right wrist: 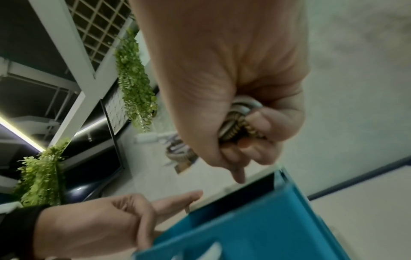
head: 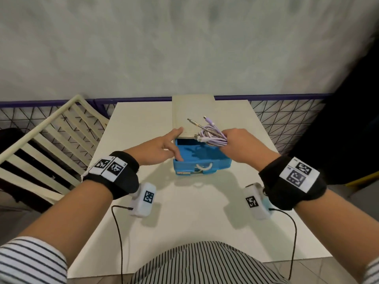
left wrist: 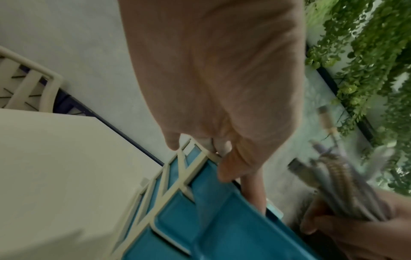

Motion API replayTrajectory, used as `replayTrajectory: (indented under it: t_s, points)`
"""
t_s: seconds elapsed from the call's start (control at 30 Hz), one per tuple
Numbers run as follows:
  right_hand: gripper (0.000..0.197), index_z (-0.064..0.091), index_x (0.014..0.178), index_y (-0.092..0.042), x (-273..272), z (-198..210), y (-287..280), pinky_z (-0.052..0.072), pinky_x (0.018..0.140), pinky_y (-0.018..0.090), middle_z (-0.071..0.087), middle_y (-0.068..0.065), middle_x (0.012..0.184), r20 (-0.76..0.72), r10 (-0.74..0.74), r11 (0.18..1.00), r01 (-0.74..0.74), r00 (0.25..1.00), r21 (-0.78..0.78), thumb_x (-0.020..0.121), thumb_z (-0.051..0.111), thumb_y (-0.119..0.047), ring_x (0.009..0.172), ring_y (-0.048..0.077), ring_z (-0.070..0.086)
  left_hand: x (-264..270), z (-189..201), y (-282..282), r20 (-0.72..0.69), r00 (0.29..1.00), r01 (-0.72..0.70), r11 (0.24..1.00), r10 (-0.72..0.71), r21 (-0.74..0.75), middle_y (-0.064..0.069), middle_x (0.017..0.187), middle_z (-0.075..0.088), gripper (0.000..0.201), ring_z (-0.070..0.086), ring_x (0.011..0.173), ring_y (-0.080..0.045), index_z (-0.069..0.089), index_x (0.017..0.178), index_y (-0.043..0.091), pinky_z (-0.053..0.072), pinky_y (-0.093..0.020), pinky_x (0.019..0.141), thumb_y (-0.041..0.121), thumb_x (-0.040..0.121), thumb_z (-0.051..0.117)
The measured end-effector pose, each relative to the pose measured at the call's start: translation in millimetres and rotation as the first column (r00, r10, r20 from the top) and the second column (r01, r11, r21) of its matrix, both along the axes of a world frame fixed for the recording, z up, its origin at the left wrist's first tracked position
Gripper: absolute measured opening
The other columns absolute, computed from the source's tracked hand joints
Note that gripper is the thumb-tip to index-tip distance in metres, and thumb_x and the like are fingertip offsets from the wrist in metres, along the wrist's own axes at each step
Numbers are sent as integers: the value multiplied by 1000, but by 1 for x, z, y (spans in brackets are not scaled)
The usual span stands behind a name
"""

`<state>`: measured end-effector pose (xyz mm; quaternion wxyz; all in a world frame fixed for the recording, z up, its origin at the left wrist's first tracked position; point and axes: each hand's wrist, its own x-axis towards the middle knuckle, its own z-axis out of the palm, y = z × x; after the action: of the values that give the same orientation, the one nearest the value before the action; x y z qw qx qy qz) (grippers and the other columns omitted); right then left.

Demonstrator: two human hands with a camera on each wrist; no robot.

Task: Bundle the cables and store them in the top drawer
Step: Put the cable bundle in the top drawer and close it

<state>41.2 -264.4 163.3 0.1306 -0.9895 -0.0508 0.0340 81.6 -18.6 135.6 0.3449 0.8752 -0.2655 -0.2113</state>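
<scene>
your right hand has its fingers curled tight around the cables, just above the open top drawer. lower the bundle well inside before letting go, while your left hand, fingers spread, steadies the near-left rim.

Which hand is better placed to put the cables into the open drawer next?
Right. The right hand already grips the cable bundle just above the open blue top drawer. The left hand holds nothing and rests against the drawer unit.
</scene>
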Motion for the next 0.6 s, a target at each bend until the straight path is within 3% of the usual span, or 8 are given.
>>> replayTrajectory:
  t_s: [0.1,0.23,0.33,0.43,0.5,0.53,0.6]
  points:
    - [17,60,98,-9,5,6,-1,39,56,28,57,7,80,-94,-75,986,60,993,-155,88,50,-18,72,27,56,0,3,-3,-50,997,60,996,-56,73,18,158,-2,34,-8,143,4,76,82,23,5,-33,120,2,88,50]
    - [9,57,90,-8,-1,14,8,40,58,27,49,1,67,-206,-46,936,-30,978,-351,89,49,-13,62,19,50,1,4,-3,-79,996,51,995,-44,88,19,158,-6,35,-12,141,5,77,83,25,6,-38,121,3,87,51]
    - [23,62,109,-7,-5,17,21,42,73,29,57,6,87,-267,6,900,-122,964,-418,94,49,-17,78,20,49,-1,5,-4,-75,996,50,995,-43,89,18,158,-7,35,-12,142,5,77,84,25,5,-38,121,3,87,50]
    - [34,57,124,-1,-1,18,37,42,93,34,61,15,123,-302,27,902,-153,953,-403,98,45,-17,89,23,47,-2,5,-5,-71,996,54,995,-48,79,17,158,-7,38,-13,142,4,76,80,29,3,-37,121,2,87,50]
    - [39,48,135,-1,3,16,45,34,103,34,50,16,141,-334,27,920,-154,942,-359,100,40,-16,116,30,51,-4,6,-5,-75,996,57,996,-52,73,17,159,-7,40,-13,142,3,75,75,33,2,-36,120,3,87,50]
    - [40,45,138,-1,5,16,49,32,105,33,47,16,144,-350,24,926,-153,937,-346,101,39,-16,127,30,47,-4,6,-5,-75,996,58,996,-53,73,16,159,-7,40,-13,142,3,74,74,33,2,-35,120,4,88,50]
    - [38,50,134,-1,10,16,52,36,103,34,51,15,140,-354,9,923,-144,935,-357,101,40,-16,128,30,48,-5,7,-5,-75,996,56,996,-51,72,15,159,-8,39,-13,142,2,74,76,32,2,-34,120,4,88,50]
